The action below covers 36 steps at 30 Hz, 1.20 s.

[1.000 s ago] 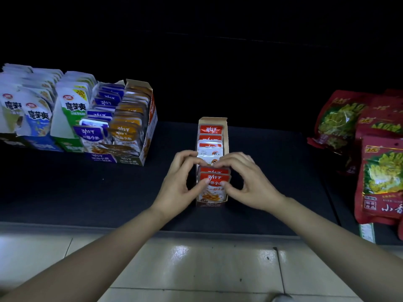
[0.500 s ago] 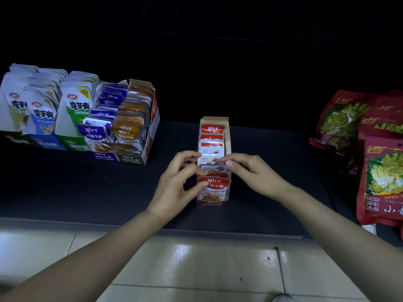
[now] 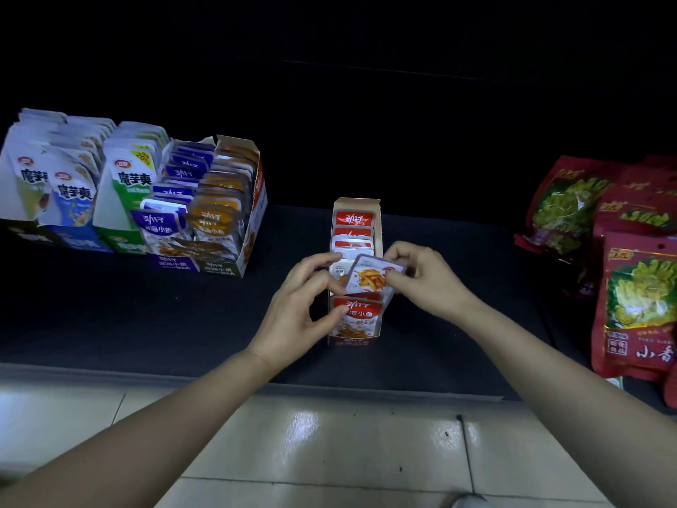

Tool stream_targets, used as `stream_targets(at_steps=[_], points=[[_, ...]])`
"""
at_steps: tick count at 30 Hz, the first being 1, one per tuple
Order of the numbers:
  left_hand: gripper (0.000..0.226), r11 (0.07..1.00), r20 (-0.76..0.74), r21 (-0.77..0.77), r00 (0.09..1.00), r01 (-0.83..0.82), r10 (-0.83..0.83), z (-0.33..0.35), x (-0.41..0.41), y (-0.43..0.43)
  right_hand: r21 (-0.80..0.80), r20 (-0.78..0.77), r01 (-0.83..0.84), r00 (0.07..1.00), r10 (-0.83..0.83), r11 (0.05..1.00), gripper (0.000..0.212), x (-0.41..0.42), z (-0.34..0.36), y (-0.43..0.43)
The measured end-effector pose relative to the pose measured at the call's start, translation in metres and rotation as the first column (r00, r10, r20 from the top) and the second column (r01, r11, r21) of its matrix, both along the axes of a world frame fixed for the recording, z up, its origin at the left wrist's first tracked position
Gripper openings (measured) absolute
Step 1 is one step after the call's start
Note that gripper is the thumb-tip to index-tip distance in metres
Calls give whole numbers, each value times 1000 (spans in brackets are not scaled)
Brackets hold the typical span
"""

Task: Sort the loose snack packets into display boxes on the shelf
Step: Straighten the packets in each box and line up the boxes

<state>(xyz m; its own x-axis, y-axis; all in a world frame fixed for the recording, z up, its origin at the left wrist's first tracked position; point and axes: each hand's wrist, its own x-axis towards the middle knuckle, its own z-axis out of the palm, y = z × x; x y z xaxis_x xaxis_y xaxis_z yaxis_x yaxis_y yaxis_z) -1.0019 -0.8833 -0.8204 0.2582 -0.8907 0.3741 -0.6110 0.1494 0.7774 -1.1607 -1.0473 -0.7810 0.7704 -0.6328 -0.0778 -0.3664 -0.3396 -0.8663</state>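
The right hand [image 3: 426, 278] pinches a tilted red packet [image 3: 370, 278] above the narrow display box [image 3: 379, 229]; just left of that grip, the left hand [image 3: 304, 313] steadies the front packets [image 3: 357, 317].

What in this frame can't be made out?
Head view:
- Shelf back: lost in darkness.
- Middle packets in the red box: hidden by left hand, gripping the front packets, right hand and the tilted packet.
- Rightmost red bags: cut by the frame edge.
- Packet small print: too small.

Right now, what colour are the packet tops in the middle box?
The packet tops are red with white lettering; head view.
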Motion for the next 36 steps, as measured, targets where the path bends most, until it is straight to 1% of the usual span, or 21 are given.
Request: stream_targets(at_steps=[2,5,6,8,9,10,11,13,14,15,16,19,20,23,24,26,28,30,31,33,36], points=[[16,1000,-16,7,1000,-3,3,-1,1,-1,24,-12,-25,1000,26,999,8,-1,0,4],[14,1000,-38,13,999,8,-8,0,0,0,23,-17,-67,998,68,997,16,-3,2,8],[14,1000,-46,15,999,12,-11,0,0,0,-10,3,-45,999,45,999,16,-3,2,6],[14,1000,-60,23,998,14,-12,0,0,1,-16,130,89,988,-86,996,13,-4,4,-1],[15,1000,-65,28,998,12,-10,0,0,0,46,198,134,970,-140,990,6,-5,5,-4],[16,999,-71,32,997,5,-3,-1,-1,0,123,236,147,956,-173,981,11,-7,6,-5],[18,999,-76,35,997,-6,8,-2,-1,-1,199,246,123,954,-172,972,23,-10,8,-5],[19,999,-85,40,996,-27,30,-3,-1,-3,278,175,56,979,-108,959,42,-17,7,-2],[19,999,-87,42,996,-29,33,-3,-1,-3,281,115,29,991,-64,959,47,-20,5,-1],[19,999,-85,44,996,-23,27,-2,-1,-4,263,63,12,998,-30,965,46,-22,3,0],[18,999,-78,44,997,-16,19,-2,-2,-4,221,25,5,1000,-11,975,40,-23,2,-1],[19,999,-64,51,998,-11,14,0,-5,-6,145,13,12,1000,-14,989,7,-20,2,-2],[19,998,-69,55,998,-9,12,1,-6,-6,126,-3,-11,1000,11,992,8,-19,3,-3],[21,997,-94,72,996,1,6,2,-6,-7,135,-176,-146,970,169,980,18,-17,4,-9],[20,997,-107,79,994,1,8,3,-5,-7,134,-211,-166,958,192,977,21,-17,5,-11],[17,996,-139,86,990,1,11,3,-5,-6,117,-155,-105,980,122,988,13,-18,6,-15],[17,996,-147,84,989,-10,22,3,-4,-5,164,18,41,999,-44,986,9,-17,6,-13],[18,996,-132,84,991,-19,30,3,-4,-5,290,180,134,965,-192,948,18,-11,6,-8],[18,996,-127,81,991,-20,30,3,-4,-5,329,228,149,946,-232,932,23,-9,5,-6],[18,997,-120,70,993,-15,23,3,-4,-5,325,251,133,943,-221,936,34,-3,3,-1],[18,999,-82,48,997,2,2,3,-5,-5,218,169,14,984,-52,976,46,1,-4,12]])
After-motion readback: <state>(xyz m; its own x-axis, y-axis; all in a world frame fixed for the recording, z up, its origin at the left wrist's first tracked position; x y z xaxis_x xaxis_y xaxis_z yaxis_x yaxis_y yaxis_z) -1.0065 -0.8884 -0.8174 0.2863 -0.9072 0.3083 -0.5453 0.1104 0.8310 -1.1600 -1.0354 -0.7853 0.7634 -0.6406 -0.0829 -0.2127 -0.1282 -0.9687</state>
